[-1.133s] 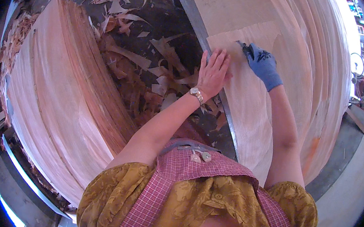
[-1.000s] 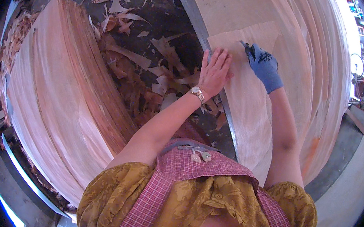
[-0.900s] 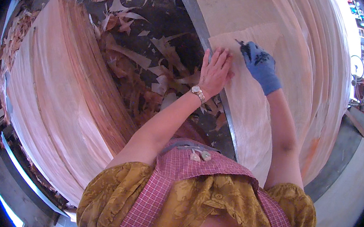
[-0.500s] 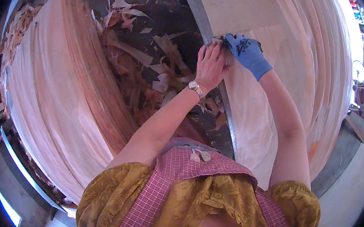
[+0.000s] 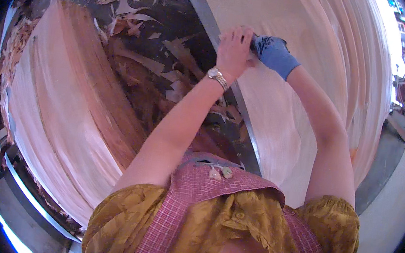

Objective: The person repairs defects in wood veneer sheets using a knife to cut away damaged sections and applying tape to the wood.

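Note:
Thin pale wood veneer sheets (image 5: 281, 119) lie in a stack under my hands, with a straight grey metal edge (image 5: 200, 10) along their left side. At that edge my left hand (image 5: 234, 51), bare and with a wristwatch (image 5: 215, 73) on its wrist, curls its fingers over the veneer. My right hand (image 5: 274, 54), in a blue glove with dark fingers, is closed and pressed close to the left one. Something small and dark shows between the hands; its kind is hidden by the fingers.
Another large veneer stack (image 5: 63, 108) with a rough brown edge stands at the left. Torn veneer scraps (image 5: 182, 56) litter the dark gap between the stacks. A grey floor (image 5: 393, 193) runs along the right, and a bicycle-like shape (image 5: 398, 77) is at the far right.
Both hands have moved slightly up and away along the metal edge. The left fingers are now more bent. The view has shifted a little.

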Demonstrator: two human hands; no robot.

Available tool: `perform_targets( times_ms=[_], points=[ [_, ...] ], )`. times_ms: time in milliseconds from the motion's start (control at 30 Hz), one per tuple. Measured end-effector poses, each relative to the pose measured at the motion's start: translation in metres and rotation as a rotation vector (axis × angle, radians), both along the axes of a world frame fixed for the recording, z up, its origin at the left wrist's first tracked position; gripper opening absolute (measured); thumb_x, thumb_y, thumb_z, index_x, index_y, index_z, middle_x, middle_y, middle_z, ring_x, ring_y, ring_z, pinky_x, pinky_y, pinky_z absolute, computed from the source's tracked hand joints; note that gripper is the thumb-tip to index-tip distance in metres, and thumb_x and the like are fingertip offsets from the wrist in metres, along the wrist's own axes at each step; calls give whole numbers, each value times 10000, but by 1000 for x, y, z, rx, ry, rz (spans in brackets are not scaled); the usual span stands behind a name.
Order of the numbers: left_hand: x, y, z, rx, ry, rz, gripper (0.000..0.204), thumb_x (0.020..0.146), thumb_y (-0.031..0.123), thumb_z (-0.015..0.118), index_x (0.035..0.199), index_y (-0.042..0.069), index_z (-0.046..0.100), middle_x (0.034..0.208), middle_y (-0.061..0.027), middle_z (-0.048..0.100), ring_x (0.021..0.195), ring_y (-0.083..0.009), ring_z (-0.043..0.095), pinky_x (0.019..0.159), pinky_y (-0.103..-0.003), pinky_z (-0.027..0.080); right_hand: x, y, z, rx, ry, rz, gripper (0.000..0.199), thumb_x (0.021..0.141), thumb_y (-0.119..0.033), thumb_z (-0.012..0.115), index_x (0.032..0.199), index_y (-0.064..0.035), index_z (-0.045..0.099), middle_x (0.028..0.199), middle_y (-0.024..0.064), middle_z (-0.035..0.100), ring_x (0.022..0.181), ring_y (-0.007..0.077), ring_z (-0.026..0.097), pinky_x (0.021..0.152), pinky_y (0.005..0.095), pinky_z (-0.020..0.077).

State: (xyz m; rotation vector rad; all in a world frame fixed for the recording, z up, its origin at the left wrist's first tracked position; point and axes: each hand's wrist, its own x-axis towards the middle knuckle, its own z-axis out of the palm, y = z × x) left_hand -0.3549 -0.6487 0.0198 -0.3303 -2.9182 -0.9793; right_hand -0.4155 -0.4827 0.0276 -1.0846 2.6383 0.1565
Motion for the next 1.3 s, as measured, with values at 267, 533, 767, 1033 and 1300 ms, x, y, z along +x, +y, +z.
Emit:
perform_targets(
  times_ms=[267,533,767,1033,1300],
  points=[
    [-3,14,3,-297,-45,-72,777,668,429,817,1348,200,521,1328,-179,474,1232,-357,434,996,-490,389,97,95,-11,4,85,-383,209,969,-268,459,1114,-120,487,801,163,679,696,360,680,532,507,501],
    [21,70,-53,-416,235,-160,756,697,448,779,1366,217,514,1462,-114,426,1367,-386,322,1098,-539,259,211,122,11,49,-63,-839,256,1002,-334,416,1119,-119,490,838,184,688,732,384,681,581,533,517],
    [79,113,-13,-350,24,-479,676,779,427,706,1392,256,479,1488,-99,407,1407,-371,281,1105,-607,218,313,156,1,-13,-54,-1006,288,1000,-340,434,1135,-93,494,866,209,680,768,392,678,630,516,522],
    [191,163,-15,-375,68,-699,771,643,390,813,1353,306,524,1516,-74,374,1410,-362,290,1085,-633,268,398,180,-13,72,-82,-1122,262,979,-278,472,1167,-97,490,939,231,669,793,387,680,595,528,519],
    [182,156,-7,-478,99,-771,857,698,494,781,1452,331,407,1552,-99,313,1434,-392,235,1094,-631,270,613,140,-42,10,-5,-1473,332,921,-185,524,1225,-64,466,867,210,671,799,370,686,589,508,525]
  ],
)
